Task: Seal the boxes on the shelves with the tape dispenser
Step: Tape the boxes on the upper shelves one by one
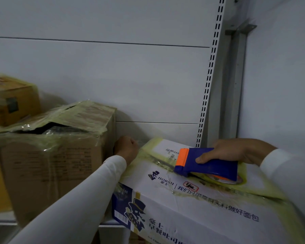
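**Taping the white box on the shelf**

My right hand gripped the blue and orange tape dispenser, fingers curled round its body, and pressed it flat on top of the white printed box. My left hand was clenched at that box's far left corner; I could not tell whether it grasped anything. Yellowish tape covered the box top. Just left stood a brown carton with loose taped flaps, on the shelf against the white back panel.

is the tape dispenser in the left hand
No, the right hand grips the blue and orange tape dispenser on top of the white box, while the left hand rests at the box's far corner.
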Demonstrator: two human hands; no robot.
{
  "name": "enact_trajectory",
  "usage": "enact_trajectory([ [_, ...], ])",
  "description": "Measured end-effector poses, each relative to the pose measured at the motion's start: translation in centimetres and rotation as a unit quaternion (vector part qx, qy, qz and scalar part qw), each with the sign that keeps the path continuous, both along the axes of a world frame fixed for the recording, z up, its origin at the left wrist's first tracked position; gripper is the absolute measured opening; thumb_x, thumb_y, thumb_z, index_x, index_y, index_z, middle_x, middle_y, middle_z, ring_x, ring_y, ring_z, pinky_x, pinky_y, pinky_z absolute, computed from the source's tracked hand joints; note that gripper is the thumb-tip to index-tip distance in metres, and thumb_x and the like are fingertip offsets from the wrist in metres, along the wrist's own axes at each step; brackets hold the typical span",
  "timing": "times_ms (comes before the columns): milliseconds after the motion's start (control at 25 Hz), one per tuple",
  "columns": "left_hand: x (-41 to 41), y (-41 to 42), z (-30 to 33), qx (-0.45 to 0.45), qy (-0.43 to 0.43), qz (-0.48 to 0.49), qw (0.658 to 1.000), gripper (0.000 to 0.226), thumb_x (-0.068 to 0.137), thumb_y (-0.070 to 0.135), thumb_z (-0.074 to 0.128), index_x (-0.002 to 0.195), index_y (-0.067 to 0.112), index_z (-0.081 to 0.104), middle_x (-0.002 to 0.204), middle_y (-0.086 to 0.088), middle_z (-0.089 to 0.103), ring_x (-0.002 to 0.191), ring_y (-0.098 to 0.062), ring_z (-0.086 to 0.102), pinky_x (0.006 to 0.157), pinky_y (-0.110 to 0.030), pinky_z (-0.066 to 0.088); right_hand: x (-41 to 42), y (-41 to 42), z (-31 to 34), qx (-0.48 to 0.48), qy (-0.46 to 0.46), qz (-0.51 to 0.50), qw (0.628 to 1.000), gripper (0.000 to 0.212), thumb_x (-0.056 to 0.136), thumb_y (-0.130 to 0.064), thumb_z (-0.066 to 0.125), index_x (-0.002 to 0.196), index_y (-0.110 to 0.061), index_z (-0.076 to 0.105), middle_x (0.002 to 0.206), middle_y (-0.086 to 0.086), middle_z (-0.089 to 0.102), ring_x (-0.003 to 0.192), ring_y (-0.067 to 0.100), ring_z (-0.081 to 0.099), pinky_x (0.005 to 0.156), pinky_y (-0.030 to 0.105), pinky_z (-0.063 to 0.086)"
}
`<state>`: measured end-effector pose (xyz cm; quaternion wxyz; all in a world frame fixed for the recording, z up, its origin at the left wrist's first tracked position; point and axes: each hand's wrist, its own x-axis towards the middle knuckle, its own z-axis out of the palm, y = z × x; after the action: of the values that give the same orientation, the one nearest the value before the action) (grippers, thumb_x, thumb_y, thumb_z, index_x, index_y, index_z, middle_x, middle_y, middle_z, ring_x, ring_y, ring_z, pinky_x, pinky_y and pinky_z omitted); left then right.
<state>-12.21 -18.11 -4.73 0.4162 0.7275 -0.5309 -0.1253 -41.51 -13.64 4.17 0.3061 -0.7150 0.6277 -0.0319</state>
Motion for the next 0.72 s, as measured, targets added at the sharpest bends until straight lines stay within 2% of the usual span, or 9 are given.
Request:
enact_trajectory([
  [120,0.1,-0.5,-0.3,0.045,-0.025,-0.029,0.998,0.028,0.09,0.02,0.06,0.068,0.003,0.066,0.072,-0.019,0.064,0.078,-0.033,0.065,0.071,-0.035,0.053,-0.1,-0.1,-0.2,0.001,-0.005,0.004,1.0,0.042,0.077,-0.053,0.073,0.086,-0.013,0.07,0.071,-0.001,0.073,0.06,0.011,0.066,0.051,0.019,0.046],
  [200,0.0,-0.6,-0.4,0.055,-0.053,-0.038,0.996,0.023,0.09,0.022,0.061,0.098,0.002,0.067,0.1,-0.018,0.066,0.096,-0.037,0.063,0.08,-0.037,0.05,-0.2,-0.1,-0.3,0.002,-0.008,0.005,1.0,0.04,0.077,-0.053,0.073,0.082,-0.014,0.07,0.066,-0.002,0.071,0.056,0.009,0.065,0.048,0.018,0.045],
  [240,-0.2,-0.6,-0.4,0.052,-0.067,-0.031,0.996,0.029,0.089,0.023,0.062,0.112,0.007,0.061,0.113,-0.015,0.061,0.103,-0.037,0.059,0.086,-0.039,0.049,-0.2,-0.1,-0.4,0.003,-0.011,0.007,1.0,0.041,0.077,-0.053,0.073,0.083,-0.013,0.07,0.067,-0.002,0.072,0.056,0.01,0.066,0.049,0.018,0.045],
  [280,-0.4,-0.5,-0.4,0.038,-0.086,-0.015,0.995,0.032,0.088,0.023,0.064,0.117,0.011,0.055,0.117,-0.013,0.056,0.105,-0.036,0.057,0.089,-0.041,0.049,-0.3,-0.2,-0.5,0.005,-0.013,0.009,1.0,0.043,0.077,-0.054,0.073,0.087,-0.012,0.071,0.072,0.0,0.073,0.059,0.011,0.066,0.05,0.019,0.046],
  [400,-1.0,-0.1,-0.3,-0.038,-0.138,0.006,0.99,0.01,0.084,0.012,0.064,0.089,0.011,0.055,0.097,-0.012,0.058,0.089,-0.033,0.058,0.074,-0.036,0.049,-0.3,-0.2,-0.5,0.014,-0.008,0.011,1.0,0.048,0.076,-0.055,0.072,0.095,-0.01,0.071,0.083,0.004,0.074,0.066,0.013,0.068,0.053,0.019,0.047],
  [480,-1.3,-0.1,-0.5,-0.066,-0.104,-0.067,0.99,0.009,0.085,0.013,0.062,0.077,0.01,0.059,0.083,-0.011,0.061,0.079,-0.031,0.058,0.068,-0.033,0.046,-0.3,-0.2,-0.5,0.016,-0.01,0.012,1.0,0.049,0.076,-0.055,0.072,0.096,-0.011,0.071,0.084,0.004,0.074,0.067,0.013,0.068,0.053,0.019,0.047],
  [520,-1.3,-0.2,-0.7,-0.055,-0.087,-0.109,0.989,0.011,0.084,0.02,0.065,0.08,0.01,0.063,0.084,-0.01,0.063,0.079,-0.029,0.058,0.068,-0.031,0.045,-0.3,-0.2,-0.5,0.016,-0.012,0.013,1.0,0.049,0.076,-0.055,0.072,0.096,-0.011,0.071,0.084,0.004,0.074,0.067,0.013,0.068,0.053,0.019,0.047],
  [640,-0.8,-0.5,-1.2,0.033,-0.07,-0.182,0.98,0.043,0.075,0.041,0.076,0.105,0.012,0.068,0.101,-0.008,0.065,0.088,-0.02,0.058,0.077,-0.026,0.042,-0.4,-0.2,-0.6,0.017,-0.016,0.016,1.0,0.048,0.076,-0.055,0.072,0.096,-0.011,0.07,0.084,0.003,0.074,0.068,0.013,0.068,0.053,0.019,0.048],
  [720,-0.5,-0.4,-1.2,0.066,-0.08,-0.194,0.976,0.063,0.065,0.055,0.077,0.111,0.013,0.065,0.109,-0.008,0.066,0.1,-0.025,0.061,0.088,-0.031,0.048,-0.4,-0.2,-0.6,0.018,-0.019,0.015,1.0,0.047,0.076,-0.055,0.073,0.095,-0.012,0.07,0.085,0.003,0.074,0.069,0.014,0.069,0.054,0.02,0.048],
])
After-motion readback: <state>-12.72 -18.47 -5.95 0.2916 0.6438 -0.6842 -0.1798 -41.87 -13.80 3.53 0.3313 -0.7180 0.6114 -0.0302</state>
